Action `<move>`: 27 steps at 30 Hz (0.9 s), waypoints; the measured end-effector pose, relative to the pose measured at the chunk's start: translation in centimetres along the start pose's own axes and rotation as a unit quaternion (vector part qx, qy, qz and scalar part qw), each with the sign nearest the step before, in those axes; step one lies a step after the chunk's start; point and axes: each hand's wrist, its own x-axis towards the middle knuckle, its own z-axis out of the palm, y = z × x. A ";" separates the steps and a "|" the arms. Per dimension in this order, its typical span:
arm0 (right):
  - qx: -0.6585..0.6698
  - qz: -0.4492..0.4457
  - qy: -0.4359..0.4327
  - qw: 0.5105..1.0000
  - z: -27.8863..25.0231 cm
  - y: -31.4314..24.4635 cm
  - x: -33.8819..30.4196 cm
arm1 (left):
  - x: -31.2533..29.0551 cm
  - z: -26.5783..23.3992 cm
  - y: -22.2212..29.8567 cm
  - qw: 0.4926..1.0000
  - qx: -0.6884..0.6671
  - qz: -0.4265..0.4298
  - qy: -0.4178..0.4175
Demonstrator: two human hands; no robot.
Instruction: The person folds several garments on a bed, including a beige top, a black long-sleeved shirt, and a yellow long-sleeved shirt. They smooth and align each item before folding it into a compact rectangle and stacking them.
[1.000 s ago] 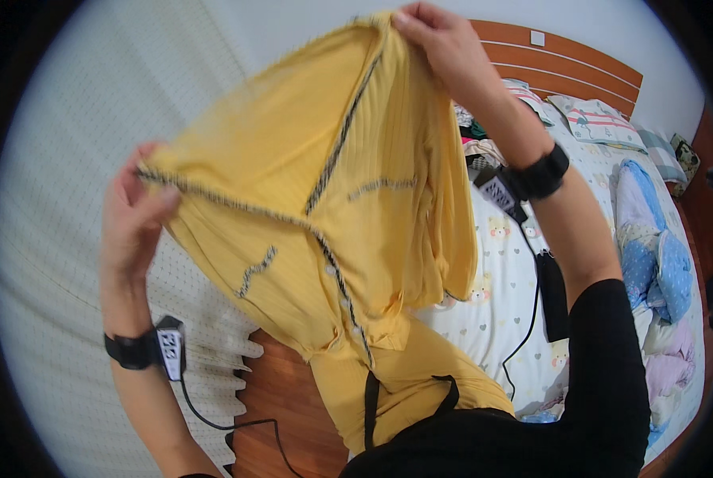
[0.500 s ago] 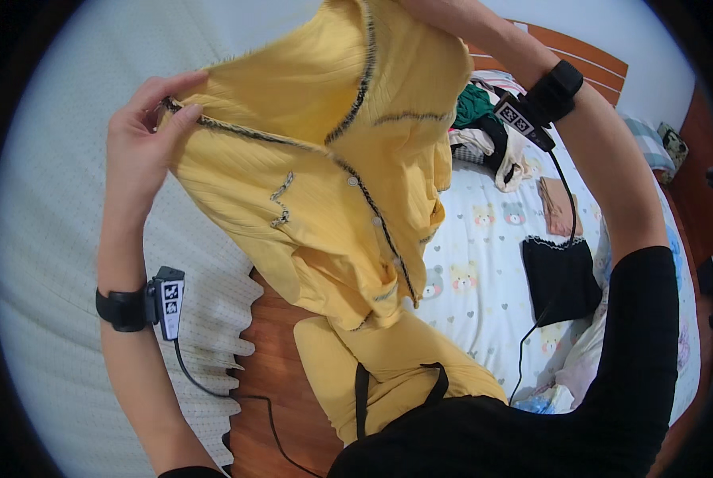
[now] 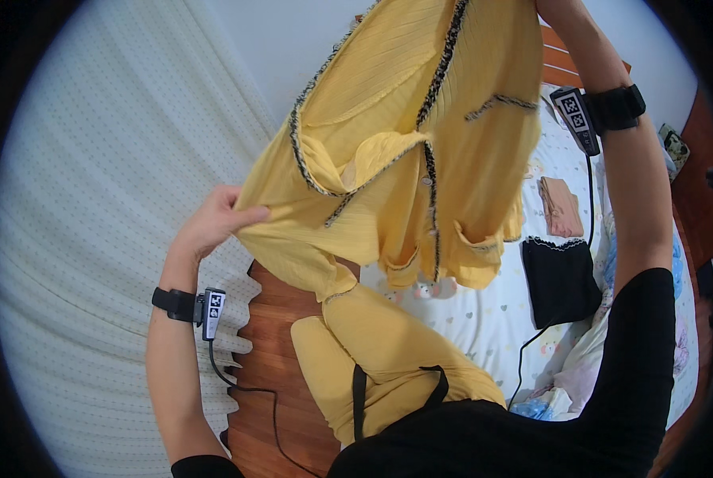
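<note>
A yellow button-front top with black-and-white trim hangs spread in the air before me, its upper part running past the top edge of the view. My left hand is closed on the fabric at its left side, thumb on the near face. At the upper right, my right hand holds the other side up; its fingers are mostly cut off or behind the cloth. Buttons run down the trimmed front edge. Short trim strips mark the chest and small pockets sit near the hem. A sleeve droops toward my yellow trousers.
Right of me is a bed with a bear-patterned sheet. On it lie a folded black garment, a folded tan garment and rumpled bedding. A pale curtain hangs at left, above wooden floor. Cables trail from both wrist devices.
The top has swung up and to the right, with both hands. My left hand has moved from the trimmed neck edge to plain fabric at the side.
</note>
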 end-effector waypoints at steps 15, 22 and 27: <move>-0.170 -0.004 0.022 0.985 -4.6 7.9 -1.7 | 2.7 -7.7 5.8 0.913 -0.077 0.244 0.316; -0.276 0.031 0.021 0.960 -5.3 13.6 -1.2 | 9.0 -6.6 1.7 0.933 -0.064 0.227 0.272; -0.326 0.063 -0.020 0.943 -2.8 23.2 -0.1 | 16.7 -2.1 0.5 0.952 -0.060 0.151 0.258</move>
